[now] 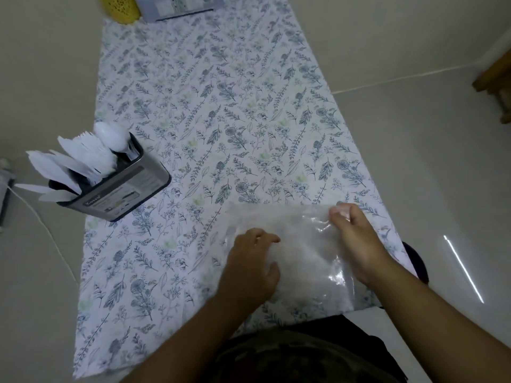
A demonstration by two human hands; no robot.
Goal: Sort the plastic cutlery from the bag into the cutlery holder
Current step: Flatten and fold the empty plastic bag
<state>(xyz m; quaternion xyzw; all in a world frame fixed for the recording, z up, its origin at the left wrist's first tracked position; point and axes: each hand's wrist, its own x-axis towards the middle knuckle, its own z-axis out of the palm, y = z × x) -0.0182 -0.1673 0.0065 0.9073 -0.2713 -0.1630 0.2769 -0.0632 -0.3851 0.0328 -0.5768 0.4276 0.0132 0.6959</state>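
A clear plastic bag [301, 244] lies flat near the front edge of the flower-patterned table [221, 120]. I see no cutlery inside it. My left hand [253, 268] rests on the bag's left part with the fingers spread and slightly bent. My right hand [356, 239] pinches the bag's far right corner between thumb and fingers. At the table's left edge stands the grey metal cutlery holder [124, 186], filled with white plastic knives [52, 172], forks [85, 153] and spoons [110, 136] that lean out to the left.
A yellow perforated container [120, 6] and a grey box [179, 6] stand at the far end of the table. A white cable [47, 228] runs over the floor on the left. A wooden furniture leg [495, 78] is at the far right.
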